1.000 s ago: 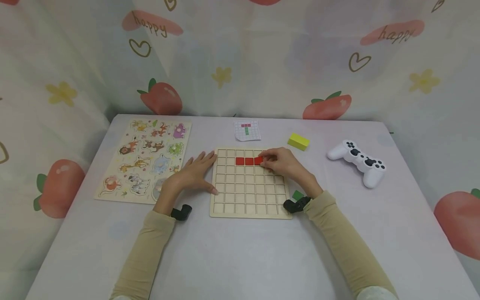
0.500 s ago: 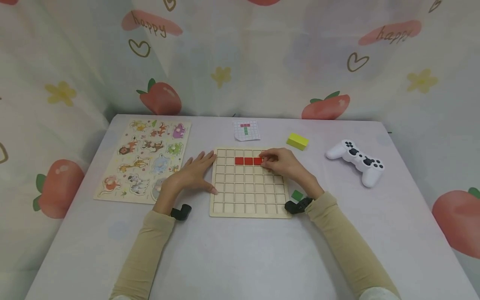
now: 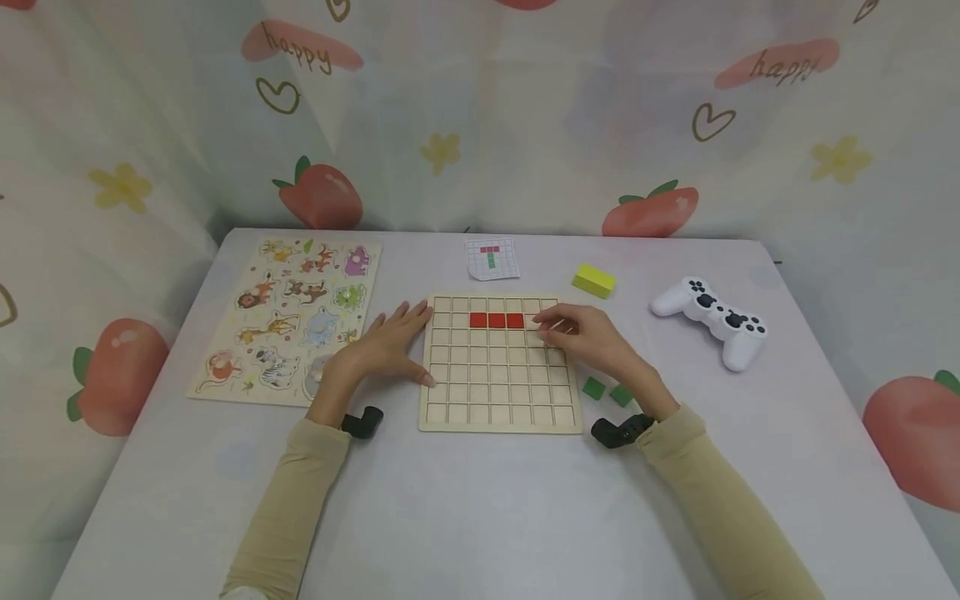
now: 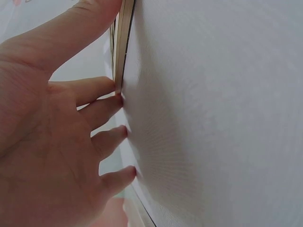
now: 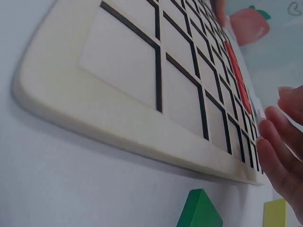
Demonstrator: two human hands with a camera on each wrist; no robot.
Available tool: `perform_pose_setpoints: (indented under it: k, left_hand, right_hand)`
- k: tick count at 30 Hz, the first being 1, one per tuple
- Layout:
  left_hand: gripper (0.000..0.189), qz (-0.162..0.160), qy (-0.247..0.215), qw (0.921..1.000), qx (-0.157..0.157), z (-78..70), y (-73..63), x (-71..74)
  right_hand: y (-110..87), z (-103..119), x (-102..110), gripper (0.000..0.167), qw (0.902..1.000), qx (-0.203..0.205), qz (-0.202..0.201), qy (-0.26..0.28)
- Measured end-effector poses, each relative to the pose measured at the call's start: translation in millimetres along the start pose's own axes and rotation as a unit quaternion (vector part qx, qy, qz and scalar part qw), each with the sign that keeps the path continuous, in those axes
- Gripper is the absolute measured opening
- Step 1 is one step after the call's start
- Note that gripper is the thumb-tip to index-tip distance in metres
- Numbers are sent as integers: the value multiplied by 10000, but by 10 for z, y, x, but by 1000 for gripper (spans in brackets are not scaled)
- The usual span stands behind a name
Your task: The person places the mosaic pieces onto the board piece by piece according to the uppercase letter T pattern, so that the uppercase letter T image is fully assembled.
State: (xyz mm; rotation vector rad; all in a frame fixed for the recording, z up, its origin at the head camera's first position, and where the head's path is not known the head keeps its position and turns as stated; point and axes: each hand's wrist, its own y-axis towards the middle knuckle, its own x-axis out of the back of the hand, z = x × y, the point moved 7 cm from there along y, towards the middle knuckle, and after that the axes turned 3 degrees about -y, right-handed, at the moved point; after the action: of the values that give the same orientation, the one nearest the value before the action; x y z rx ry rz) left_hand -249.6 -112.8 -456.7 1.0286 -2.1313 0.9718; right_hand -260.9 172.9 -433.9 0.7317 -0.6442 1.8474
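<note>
A wooden grid board (image 3: 498,393) lies flat on the table between both hands. Three red square tiles (image 3: 497,321) sit side by side in its second row from the back. My left hand (image 3: 382,346) has its fingers spread, with the thumb and index fingertip at the board's left edge; in the left wrist view, the palm (image 4: 52,142) shows with nothing in it. Over the board's right side is my right hand (image 3: 588,340), fingers loosely bent and holding nothing, a little right of the red row. Near its wrist lie a green tile (image 3: 593,388) and a second green tile (image 3: 621,395).
Behind the board lies a small paper card (image 3: 502,268) printed with a red and green T on a grid. A yellow block (image 3: 594,281) and a white game controller (image 3: 708,321) are to the right. An animal puzzle board (image 3: 288,321) lies on the left, partly under the left hand.
My right hand has let go of the rightmost red tile and drawn back to the right. That tile now lies level with the other two. The left hand has stayed put.
</note>
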Motion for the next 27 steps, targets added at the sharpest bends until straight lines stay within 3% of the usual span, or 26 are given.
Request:
perform_pose_setpoints:
  k: [27]
  left_hand:
    - [120, 35, 10, 10000, -26, -9, 7, -4]
  right_hand:
    - [-752, -193, 203, 27, 9989, 126, -28, -453]
